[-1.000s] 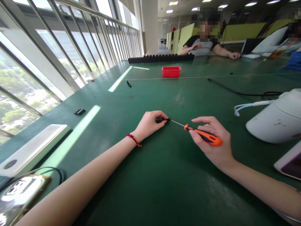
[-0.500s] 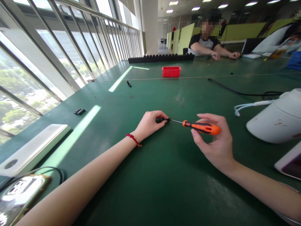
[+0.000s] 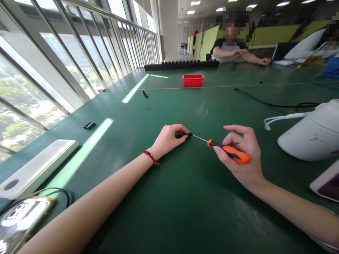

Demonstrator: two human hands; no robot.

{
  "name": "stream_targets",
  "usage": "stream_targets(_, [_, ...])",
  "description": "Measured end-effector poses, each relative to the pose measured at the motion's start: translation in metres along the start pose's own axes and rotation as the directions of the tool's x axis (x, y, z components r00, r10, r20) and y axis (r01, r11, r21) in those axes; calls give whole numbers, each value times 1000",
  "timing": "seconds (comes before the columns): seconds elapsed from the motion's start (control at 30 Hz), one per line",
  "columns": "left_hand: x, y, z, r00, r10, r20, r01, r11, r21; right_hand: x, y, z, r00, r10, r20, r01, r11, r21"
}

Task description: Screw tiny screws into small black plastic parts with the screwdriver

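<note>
Between thumb and fingers, my left hand point(image 3: 171, 137) pinches a small black part point(image 3: 188, 134) just above or on the green table; its exact kind is too small to make out. My right hand point(image 3: 243, 151) holds an orange and black screwdriver point(image 3: 237, 154) by its handle, the thumb below and the index finger lifted away from it. The thin metal shaft points left, and its tip meets the black part at my left fingertips. The handle tilts down to the right, toward my palm.
A red bin point(image 3: 193, 80) stands ahead, before a long black rack point(image 3: 182, 65). Small black pieces point(image 3: 89, 125) lie left, near a white power bank point(image 3: 37, 169) and a phone point(image 3: 23, 218). A grey-white bottle point(image 3: 312, 134) lies right. Another person point(image 3: 230, 49) sits across the table.
The screwdriver's handle has swung lower, and my right fingers have shifted on it, with the index finger coming off. My left hand stays put. The person opposite has raised one hand.
</note>
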State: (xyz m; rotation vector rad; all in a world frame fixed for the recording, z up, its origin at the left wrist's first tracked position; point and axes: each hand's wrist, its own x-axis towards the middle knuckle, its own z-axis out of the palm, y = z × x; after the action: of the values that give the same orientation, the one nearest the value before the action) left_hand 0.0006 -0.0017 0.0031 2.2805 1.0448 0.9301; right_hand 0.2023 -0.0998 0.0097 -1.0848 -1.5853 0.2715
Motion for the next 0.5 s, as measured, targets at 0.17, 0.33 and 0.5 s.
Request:
stream_targets(0.17, [0, 0, 0, 1000, 0, 3, 0, 1000, 3, -1, -2, 0, 998, -53, -20, 52, 997, -49])
stream_targets(0.33, [0, 0, 0, 1000, 1, 4, -1, 1000, -4, 0, 1, -2, 999, -36, 2, 36, 999, -20])
stream_targets(0.5, [0, -1, 0, 1000, 8, 1, -8, 1000, -1, -1, 0, -2, 999, -3, 32, 5, 998, -66])
